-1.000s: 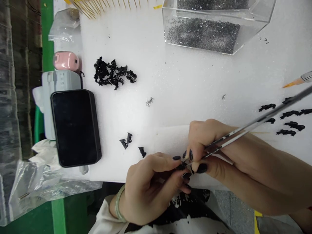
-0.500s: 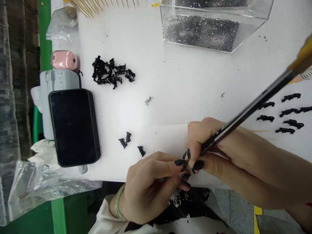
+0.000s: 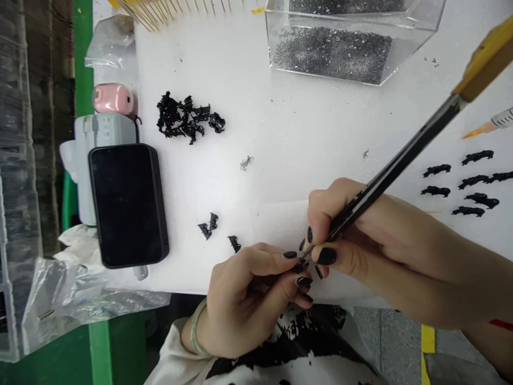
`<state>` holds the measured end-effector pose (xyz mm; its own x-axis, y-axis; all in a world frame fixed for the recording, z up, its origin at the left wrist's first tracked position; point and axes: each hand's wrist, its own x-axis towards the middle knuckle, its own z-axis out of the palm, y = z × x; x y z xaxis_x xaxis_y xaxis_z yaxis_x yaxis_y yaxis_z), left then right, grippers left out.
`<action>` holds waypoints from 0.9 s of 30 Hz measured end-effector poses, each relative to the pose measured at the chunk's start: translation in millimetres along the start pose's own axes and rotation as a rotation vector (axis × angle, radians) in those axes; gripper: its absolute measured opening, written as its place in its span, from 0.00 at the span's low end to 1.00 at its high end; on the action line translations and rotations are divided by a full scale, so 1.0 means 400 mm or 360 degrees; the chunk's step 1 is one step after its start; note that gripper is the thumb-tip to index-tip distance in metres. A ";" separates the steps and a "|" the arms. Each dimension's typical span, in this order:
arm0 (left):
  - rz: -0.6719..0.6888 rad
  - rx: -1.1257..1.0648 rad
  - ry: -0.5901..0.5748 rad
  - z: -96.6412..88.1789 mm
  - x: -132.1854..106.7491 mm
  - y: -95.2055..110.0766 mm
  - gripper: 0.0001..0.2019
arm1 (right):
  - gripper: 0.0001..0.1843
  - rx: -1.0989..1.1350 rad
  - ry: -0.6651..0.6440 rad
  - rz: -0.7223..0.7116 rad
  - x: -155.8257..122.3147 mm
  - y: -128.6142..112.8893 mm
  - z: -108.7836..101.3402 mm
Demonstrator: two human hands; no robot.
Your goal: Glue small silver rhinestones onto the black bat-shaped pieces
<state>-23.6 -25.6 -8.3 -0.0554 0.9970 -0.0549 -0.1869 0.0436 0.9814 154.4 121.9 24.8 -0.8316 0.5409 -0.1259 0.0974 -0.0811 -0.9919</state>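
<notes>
My left hand (image 3: 248,299) is closed in a pinch on a small black piece (image 3: 298,267), mostly hidden by the fingertips. In my right hand (image 3: 352,240) is a long, thin black tool (image 3: 401,166) with a yellow upper end; whether it is tweezers or a brush I cannot make out. Its fine tip meets the small piece between my hands. Just beyond my left hand lies a black bat-shaped piece (image 3: 234,244), and left of it two more bat-shaped pieces (image 3: 209,226) sit together.
A pile of black pieces (image 3: 172,117) lies at the left, near a phone (image 3: 126,206) and a pink case (image 3: 114,99). Clear boxes of tiny bits (image 3: 332,56) stand at the back. Several black pieces (image 3: 468,210) lie at the right, near an orange-tipped syringe (image 3: 489,125).
The view has shifted slightly. My right hand and the tool have tilted a little, and the tool's tip now shows at the small piece. Both hands keep their hold.
</notes>
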 end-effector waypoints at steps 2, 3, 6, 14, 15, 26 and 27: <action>0.0007 0.0004 0.0006 0.001 0.000 0.001 0.25 | 0.07 -0.0066 -0.0058 -0.0012 -0.002 0.003 -0.007; 0.0016 0.0009 0.0002 0.001 0.000 0.001 0.25 | 0.07 -0.0104 -0.0083 -0.0028 -0.003 0.005 -0.010; 0.0031 0.0016 -0.0017 0.000 -0.001 0.002 0.26 | 0.08 -0.0179 -0.0094 -0.0086 -0.005 0.007 -0.015; 0.0070 0.0044 -0.0039 -0.003 0.000 -0.005 0.26 | 0.13 -0.0247 -0.0035 -0.0219 0.001 0.003 -0.009; 0.0071 0.0037 -0.0047 -0.004 -0.001 -0.005 0.26 | 0.13 -0.0237 -0.0038 -0.0224 0.001 0.003 -0.009; 0.0000 0.0097 -0.0101 -0.007 -0.003 0.008 0.24 | 0.09 -0.0765 0.1551 0.0013 -0.045 0.002 -0.054; 0.0032 0.0097 -0.0114 -0.009 0.001 0.005 0.24 | 0.08 -0.0833 0.1617 0.0095 -0.050 0.010 -0.060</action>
<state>-27.3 -25.2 -7.1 0.0123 0.9996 -0.0237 -0.1263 0.0251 0.9917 184.6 130.8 23.2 -0.0150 0.9939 0.1093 0.5356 0.1003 -0.8385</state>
